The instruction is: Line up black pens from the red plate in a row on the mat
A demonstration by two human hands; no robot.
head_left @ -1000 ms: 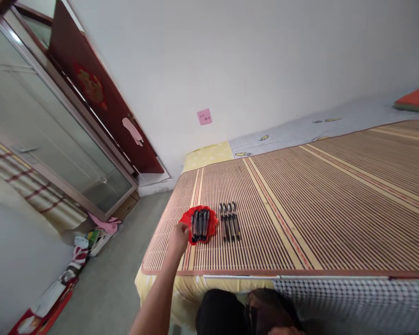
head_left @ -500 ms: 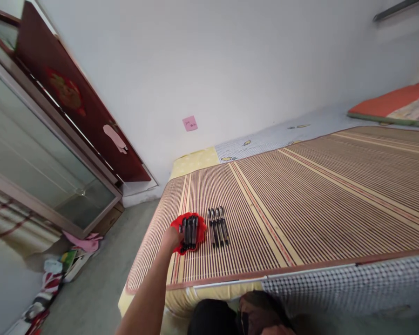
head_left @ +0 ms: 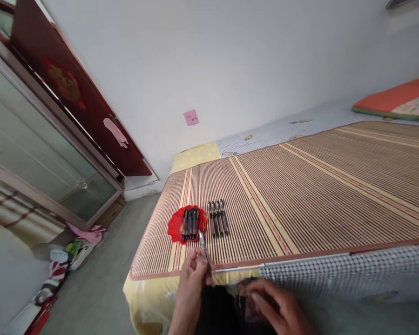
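Pinching a pen, the person's left hand is at the near edge of the bed, thumb and fingers closed on the barrel. The pen slants, its silvery upper end just beside the rim of a red scalloped dish. The right hand is low over the lap, fingers bent toward the other hand; from where I stand, I can't tell whether its fingertips meet or hold anything. Several dark pens lie side by side in the dish. To the right of it, four more pens lie in a neat row on the striped mat. Behind, a pink note is stuck to the white wall, with a dark red door off to the left and an orange cushion at the far right.
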